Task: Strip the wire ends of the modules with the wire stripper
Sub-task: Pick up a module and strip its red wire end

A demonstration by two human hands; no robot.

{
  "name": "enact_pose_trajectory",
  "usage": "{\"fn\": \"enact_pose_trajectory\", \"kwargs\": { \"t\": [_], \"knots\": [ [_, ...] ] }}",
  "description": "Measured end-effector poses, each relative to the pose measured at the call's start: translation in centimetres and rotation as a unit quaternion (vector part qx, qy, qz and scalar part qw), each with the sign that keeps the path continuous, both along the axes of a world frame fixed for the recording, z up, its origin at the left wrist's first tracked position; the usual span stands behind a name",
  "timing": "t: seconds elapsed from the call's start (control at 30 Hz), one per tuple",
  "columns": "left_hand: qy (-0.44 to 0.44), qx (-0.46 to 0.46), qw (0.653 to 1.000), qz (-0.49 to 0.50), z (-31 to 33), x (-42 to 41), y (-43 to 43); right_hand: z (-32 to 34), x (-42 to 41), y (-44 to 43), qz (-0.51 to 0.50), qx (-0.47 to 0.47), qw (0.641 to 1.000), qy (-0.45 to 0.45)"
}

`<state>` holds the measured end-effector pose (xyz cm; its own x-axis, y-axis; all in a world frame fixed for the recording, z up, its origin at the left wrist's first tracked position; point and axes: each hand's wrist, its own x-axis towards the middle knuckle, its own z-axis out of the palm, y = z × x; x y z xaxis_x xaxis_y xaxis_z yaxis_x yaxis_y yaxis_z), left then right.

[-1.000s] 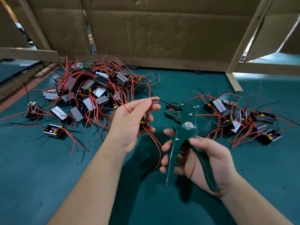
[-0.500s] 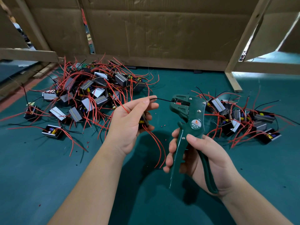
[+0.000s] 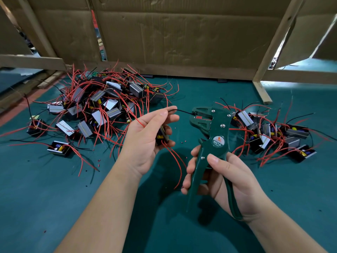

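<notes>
Feeding a black wire (image 3: pixel 182 111) into the head of the green wire stripper (image 3: pixel 215 136) is the step in hand. The left hand (image 3: pixel 145 141), at centre, pinches that wire between thumb and forefinger and cradles its module (image 3: pixel 162 136) against the lower fingers; the module's red leads (image 3: pixel 177 161) hang down toward 6 o'clock. The right hand (image 3: pixel 224 181), at about 4 o'clock, has thumb and fingers curled round the stripper's two handles, which stand apart, so the squeeze looks not yet made. The wire's tip reaches the mouth of the tool; how deep it sits I cannot tell.

Next, judging from this, the end must be seated in the jaws, held taut and straight by the left pinch, then the handles closed firmly.

A large heap of modules (image 3: pixel 102 105) with red leads lies at 10 o'clock, a smaller group (image 3: pixel 273 132) at 3 o'clock. All rest on a teal mat (image 3: pixel 54 198) dotted with small bits of cut insulation (image 3: pixel 99 162). Cardboard sheets (image 3: pixel 182 33) on a wooden frame (image 3: pixel 260 88) close off the bench at 12 o'clock.
</notes>
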<state>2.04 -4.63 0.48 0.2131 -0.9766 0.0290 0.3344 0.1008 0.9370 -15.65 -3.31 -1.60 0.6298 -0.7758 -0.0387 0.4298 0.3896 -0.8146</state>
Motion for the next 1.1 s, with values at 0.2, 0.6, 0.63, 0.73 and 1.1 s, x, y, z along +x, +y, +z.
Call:
{"fn": "enact_pose_trajectory", "kwargs": {
  "t": [0.2,0.6,0.63,0.73,1.1],
  "knots": [
    [0.003,-0.002,1.000,-0.006,0.0,-0.1,0.0,0.2,0.0,0.1,-0.018,0.000,1.000,0.019],
    [-0.012,-0.036,0.996,-0.077,-0.3,-0.2,0.0,0.6,0.4,-0.4,-0.164,0.041,0.975,0.142],
    [0.008,-0.035,0.994,-0.106,-0.2,-0.2,0.1,0.7,0.4,-0.7,-0.158,0.063,0.976,0.133],
    [0.041,-0.010,0.986,-0.163,0.0,-0.1,0.1,0.8,-0.1,-1.4,-0.130,0.123,0.983,0.049],
    [-0.228,-0.059,0.970,0.053,-0.7,0.6,-0.5,0.9,-1.5,-1.4,0.012,0.099,0.995,-0.017]
  ]
}}
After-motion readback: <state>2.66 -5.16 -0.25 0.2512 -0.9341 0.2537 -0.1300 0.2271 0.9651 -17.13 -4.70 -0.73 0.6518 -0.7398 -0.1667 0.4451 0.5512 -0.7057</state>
